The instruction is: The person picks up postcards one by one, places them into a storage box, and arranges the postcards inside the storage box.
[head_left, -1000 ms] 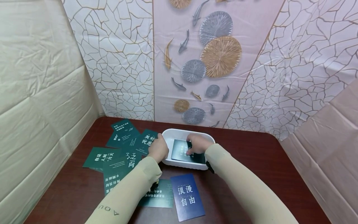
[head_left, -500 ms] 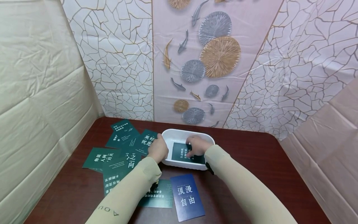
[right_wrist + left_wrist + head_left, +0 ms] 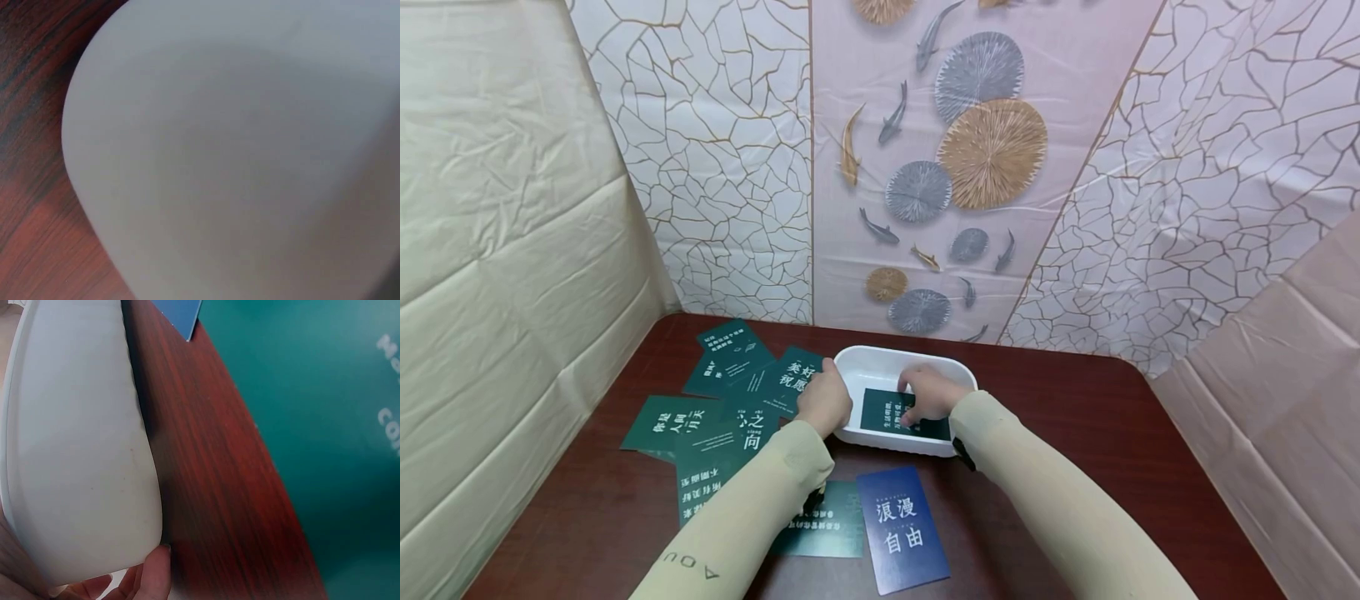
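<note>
A white plastic tray [image 3: 856, 379] stands on the table, with a green card [image 3: 880, 410] bearing white writing inside it. My left hand [image 3: 825, 400] grips the tray's left end; in the left wrist view its fingertips [image 3: 157, 569] curl under the tray's outer wall [image 3: 81, 437]. Inside the tray, my right hand [image 3: 934, 393] holds the green card, fingers at its far edge and thumb on its face; part of the card is hidden beneath the hand. Only the tray [image 3: 219, 156] and tabletop appear in the right wrist view, without the right hand.
Several green cards [image 3: 673, 423] overlap on the table's left side. A blue card [image 3: 904, 531] lies in front of the tray, beside another green card [image 3: 838, 529] partly under the left forearm. Patterned cloth [image 3: 917, 242] hangs behind the table [image 3: 1052, 400].
The green card's far edge has come down towards the near side of the tray, and its sheen has faded. Both hands have stayed nearly in place.
</note>
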`<state>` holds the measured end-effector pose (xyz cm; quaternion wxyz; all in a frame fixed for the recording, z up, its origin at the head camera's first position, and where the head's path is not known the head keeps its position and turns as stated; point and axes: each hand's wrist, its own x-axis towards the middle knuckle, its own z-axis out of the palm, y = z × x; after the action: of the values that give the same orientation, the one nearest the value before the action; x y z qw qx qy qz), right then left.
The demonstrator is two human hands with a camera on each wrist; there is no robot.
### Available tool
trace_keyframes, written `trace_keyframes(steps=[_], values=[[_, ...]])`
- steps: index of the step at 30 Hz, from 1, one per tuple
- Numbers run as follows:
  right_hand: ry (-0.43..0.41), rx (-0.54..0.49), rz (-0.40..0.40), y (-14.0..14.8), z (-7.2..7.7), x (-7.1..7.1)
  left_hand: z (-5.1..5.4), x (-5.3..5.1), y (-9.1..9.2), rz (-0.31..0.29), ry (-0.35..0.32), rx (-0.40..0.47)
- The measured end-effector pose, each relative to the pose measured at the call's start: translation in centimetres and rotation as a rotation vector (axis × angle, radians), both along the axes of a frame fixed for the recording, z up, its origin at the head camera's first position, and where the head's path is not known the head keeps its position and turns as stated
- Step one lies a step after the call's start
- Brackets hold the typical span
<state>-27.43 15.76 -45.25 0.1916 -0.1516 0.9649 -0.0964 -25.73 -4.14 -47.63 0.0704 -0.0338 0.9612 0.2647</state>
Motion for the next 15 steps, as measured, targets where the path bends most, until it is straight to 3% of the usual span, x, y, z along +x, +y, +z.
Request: trace_keyframes(steps=[6, 15], values=[[-0.025, -0.014, 0.033, 0.2, 0.0, -0.12, -0.05, -0.03, 0.03, -0.005, 0.002, -0.004], [-0.054, -0.061, 0.016, 0.33, 0.03, -0.04, 0.04, 0.0, 0.06, -0.005, -0.005, -0.005]])
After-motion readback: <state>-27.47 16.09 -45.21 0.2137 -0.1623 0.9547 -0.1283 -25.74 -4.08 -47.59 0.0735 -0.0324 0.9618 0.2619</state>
